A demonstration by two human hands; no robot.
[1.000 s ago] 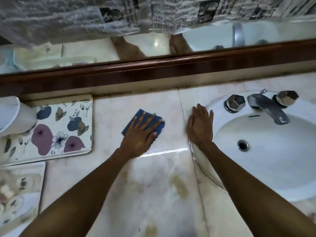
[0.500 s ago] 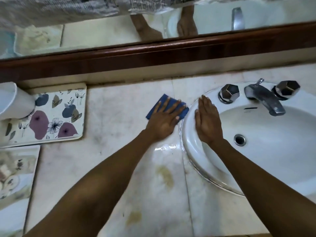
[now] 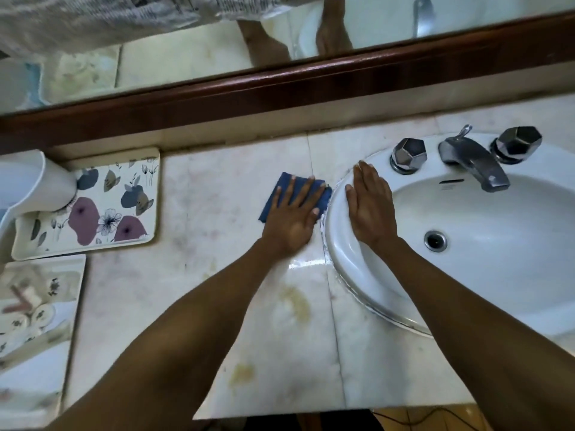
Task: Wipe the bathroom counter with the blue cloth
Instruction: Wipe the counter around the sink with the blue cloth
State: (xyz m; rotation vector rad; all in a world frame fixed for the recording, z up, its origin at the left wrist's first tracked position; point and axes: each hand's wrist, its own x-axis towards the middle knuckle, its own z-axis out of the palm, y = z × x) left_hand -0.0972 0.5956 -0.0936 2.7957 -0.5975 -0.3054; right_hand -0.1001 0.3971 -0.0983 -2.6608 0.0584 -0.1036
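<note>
the main risk from here is that the small folded blue cloth [image 3: 294, 197] slips out or bunches up under the palm, because the left hand [image 3: 292, 219] does not grip it at all: the hand lies flat and fully open on top, fingers spread, and only pressure keeps the cloth moving with it. a second risk is at the raised rim of the white oval ceramic sink [image 3: 337, 241], which the cloth's right edge is just beside or maybe touching; i cannot tell which. a push further right would probably catch the cloth on that rim and fold it over. the yellowish brown stains [image 3: 295, 303] on the pale marble counter [image 3: 217, 197] lie nearer to the person than the hand, so a stroke that stays near the sink would likely miss them. to the left, well apart from the hand, a white rectangular tray with purple and blue flowers [image 3: 93, 209] sits on the counter, and a wide sweep could knock it. the cloth is mostly under the left fingers, with its far left corner showing beyond them. the right hand [image 3: 370, 206] is also open and flat, holding nothing, resting on the sink's rim as a support.
</note>
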